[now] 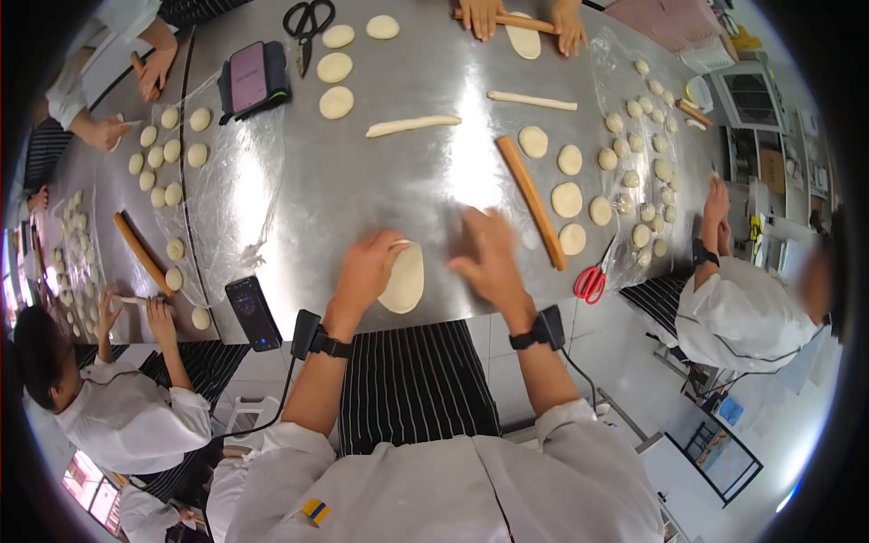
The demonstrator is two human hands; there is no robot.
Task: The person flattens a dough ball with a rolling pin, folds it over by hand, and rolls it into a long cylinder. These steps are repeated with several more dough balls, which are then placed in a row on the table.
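Observation:
A flattened oval of dough (404, 282) lies on the steel table in front of me. My left hand (364, 271) is at its upper left edge, fingers curled over the rim and pinching it. To the right of the dough, my right hand (491, 260) hovers apart from it, blurred by motion, its thumb away from the fingers and nothing visible in it. Farther right lies a wooden rolling pin (531, 203), with several round dough pieces (568, 200) beyond it. Two dough strips, one to the left (413, 126) and one to the right (532, 100), lie ahead.
Red-handled scissors (590, 284) and a phone (253, 313) rest near the front edge. Black scissors (308, 34) and another phone (247, 77) are farther back. Plastic sheets with dough balls (636, 143) flank me. Co-workers' hands (520, 20) work opposite and at both sides.

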